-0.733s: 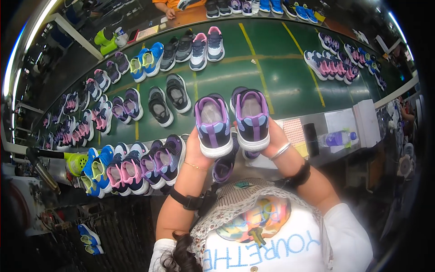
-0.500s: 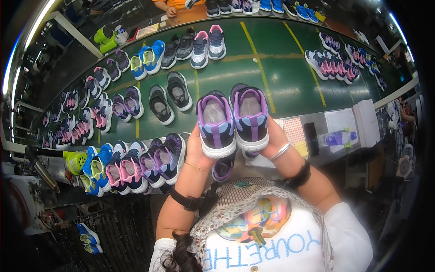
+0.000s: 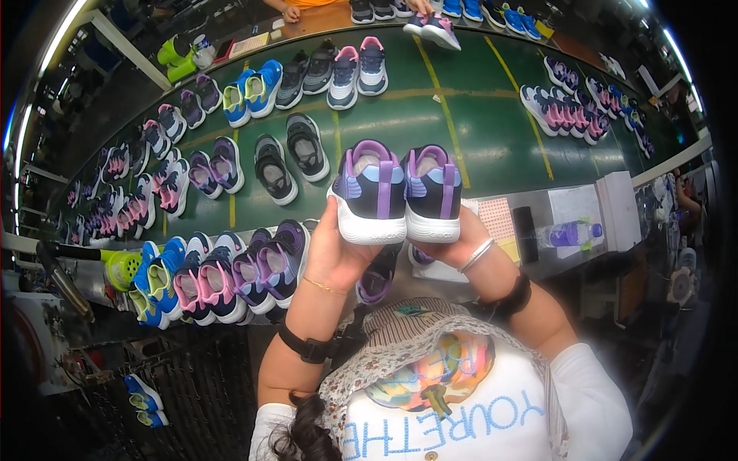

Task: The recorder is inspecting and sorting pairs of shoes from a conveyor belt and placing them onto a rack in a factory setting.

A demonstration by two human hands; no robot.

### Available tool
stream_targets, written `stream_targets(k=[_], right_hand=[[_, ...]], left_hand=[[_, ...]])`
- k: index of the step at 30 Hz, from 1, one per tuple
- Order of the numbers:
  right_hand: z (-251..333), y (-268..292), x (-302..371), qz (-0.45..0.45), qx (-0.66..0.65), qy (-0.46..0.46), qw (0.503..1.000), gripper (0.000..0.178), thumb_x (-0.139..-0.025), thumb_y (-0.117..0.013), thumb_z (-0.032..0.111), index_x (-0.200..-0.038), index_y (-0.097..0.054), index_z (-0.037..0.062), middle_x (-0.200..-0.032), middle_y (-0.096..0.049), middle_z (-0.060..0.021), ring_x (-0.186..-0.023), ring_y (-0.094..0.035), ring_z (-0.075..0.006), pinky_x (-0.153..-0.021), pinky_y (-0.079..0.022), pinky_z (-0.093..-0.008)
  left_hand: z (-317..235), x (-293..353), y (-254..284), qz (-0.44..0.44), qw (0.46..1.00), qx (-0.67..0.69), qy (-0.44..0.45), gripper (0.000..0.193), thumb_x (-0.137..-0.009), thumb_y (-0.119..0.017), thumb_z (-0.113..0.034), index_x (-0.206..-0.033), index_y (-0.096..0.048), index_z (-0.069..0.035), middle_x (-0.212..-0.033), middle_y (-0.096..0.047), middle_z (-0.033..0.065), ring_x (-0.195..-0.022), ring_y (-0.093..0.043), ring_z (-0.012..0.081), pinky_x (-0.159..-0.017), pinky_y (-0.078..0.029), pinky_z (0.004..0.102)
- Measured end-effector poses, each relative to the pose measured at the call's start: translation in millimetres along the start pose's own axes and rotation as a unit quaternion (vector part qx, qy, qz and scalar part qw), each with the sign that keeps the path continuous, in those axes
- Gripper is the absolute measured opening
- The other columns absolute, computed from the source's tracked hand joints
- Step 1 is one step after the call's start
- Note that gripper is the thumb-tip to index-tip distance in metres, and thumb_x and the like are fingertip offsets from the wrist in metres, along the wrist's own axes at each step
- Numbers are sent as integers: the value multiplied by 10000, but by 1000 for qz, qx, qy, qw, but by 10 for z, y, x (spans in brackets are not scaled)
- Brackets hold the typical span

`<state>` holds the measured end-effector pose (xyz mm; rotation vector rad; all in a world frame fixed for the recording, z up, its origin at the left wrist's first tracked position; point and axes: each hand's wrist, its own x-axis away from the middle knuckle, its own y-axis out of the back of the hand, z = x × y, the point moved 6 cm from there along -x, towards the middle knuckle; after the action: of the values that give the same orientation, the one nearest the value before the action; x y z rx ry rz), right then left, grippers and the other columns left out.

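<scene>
Held up side by side before me is a pair of navy and purple sneakers with white soles, their heels toward me. My left hand (image 3: 338,250) grips the left sneaker (image 3: 372,196) by its outer side and sole. Around the right sneaker (image 3: 433,196) my right hand (image 3: 463,237) is closed in the same way. The palms and some fingers are hidden by the shoes. Below them, partly covered by my hands, another dark purple-lined shoe (image 3: 377,280) sits at the bench edge.
A green conveyor belt (image 3: 384,127) carries many paired sneakers. Blue, pink and purple pairs (image 3: 219,280) line the near ledge at left. To the right lie a dark phone-like slab (image 3: 524,235), a sheet (image 3: 492,219) and a bottle (image 3: 570,233). Across the belt, a co-worker's hand (image 3: 420,8) holds pink-and-navy shoes (image 3: 432,31).
The held pair has tilted, showing more of the heels and soles. Across the belt, the co-worker's hand has brought pink-and-navy shoes over the far edge. Shoes on the belt have shifted slightly.
</scene>
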<state>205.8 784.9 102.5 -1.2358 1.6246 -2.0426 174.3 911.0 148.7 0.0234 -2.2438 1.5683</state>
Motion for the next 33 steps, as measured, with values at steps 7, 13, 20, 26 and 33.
stream_targets(k=[7, 13, 20, 26, 33], right_hand=[[-86, -22, 6, 5, -17, -24, 1000, 291, -900, -415, 270, -1056, -550, 65, -1024, -602, -96, -947, -583, -243, -835, -479, -427], [189, -74, 180, -118, 632, 284, 712, 378, -873, -473, 280, -1143, -488, 17, -1019, -538, -134, -920, -531, -270, -818, -415, -344], [-28, -1122, 891, 45, 843, 446, 298, 478, -742, -645, 308, -1157, -502, 117, -859, -534, -78, -870, -505, -239, -860, -340, -437], [200, 79, 96, 118, 570, 179, 793, 844, -627, -660, 586, -1247, -421, 65, -1086, -569, -58, -1047, -514, -208, -966, -331, -380], [579, 352, -42, 169, 240, 266, 918, 919, -640, -542, 650, -1334, -295, 100, -1334, -377, -71, -1208, -386, -230, -1003, -336, -388]], left_hand=[[-34, 41, 63, 0, 1000, -25, 1, 489, -924, -258, -451, -1245, -421, -120, -1242, -469, 100, -1120, -469, 278, -935, -386, 463], [19, -26, 307, 43, 997, 54, -39, 536, -848, -365, -532, -1213, -475, -155, -1226, -489, 75, -1149, -423, 308, -967, -296, 517], [-145, 35, 393, 166, 970, 101, -143, 583, -815, -461, -484, -1257, -409, -107, -1252, -454, 120, -1168, -416, 286, -1014, -314, 433], [43, 17, 92, 5, 983, -178, -50, 689, -849, -371, -579, -1366, -222, -150, -1339, -324, 99, -1229, -306, 238, -986, -256, 486], [-343, 120, 932, -159, 910, -356, -140, 447, -885, -467, -349, -1246, -412, -91, -1203, -455, 53, -1084, -419, 165, -911, -330, 346]])
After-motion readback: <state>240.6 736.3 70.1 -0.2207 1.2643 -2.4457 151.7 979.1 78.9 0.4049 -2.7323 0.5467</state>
